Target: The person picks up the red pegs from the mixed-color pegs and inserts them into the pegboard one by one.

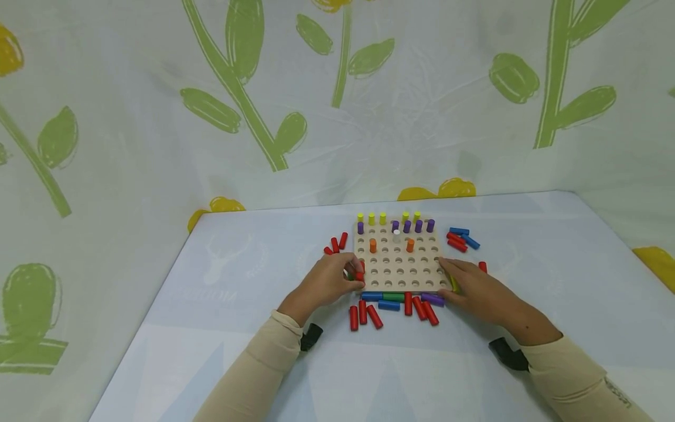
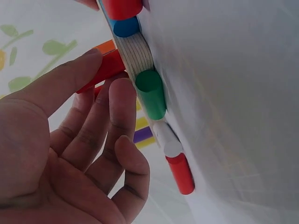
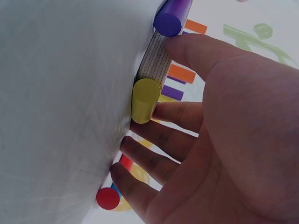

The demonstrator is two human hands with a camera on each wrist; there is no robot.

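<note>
A square wooden pegboard (image 1: 392,265) with rows of round holes lies flat on the table. At its near left corner my left hand (image 1: 333,276) pinches a red peg (image 2: 106,71) between thumb and fingers, the peg's lower end right at the board. Another red peg (image 1: 362,266) stands just behind it. My right hand (image 1: 477,288) rests against the board's right side, thumb at the near right corner (image 3: 180,49) and fingers reaching along the edge. Beside those fingers lies a yellow peg (image 3: 145,100). Yellow, purple, orange and white pegs (image 1: 396,236) stand in the far rows.
Loose red pegs (image 1: 362,312), blue pegs (image 1: 389,305), a green peg (image 1: 393,297) and a purple peg (image 1: 433,299) lie along the near edge. More red pegs (image 1: 334,244) lie at left, and blue pegs (image 1: 470,241) with red ones at right. Behind hangs a printed curtain (image 1: 411,117).
</note>
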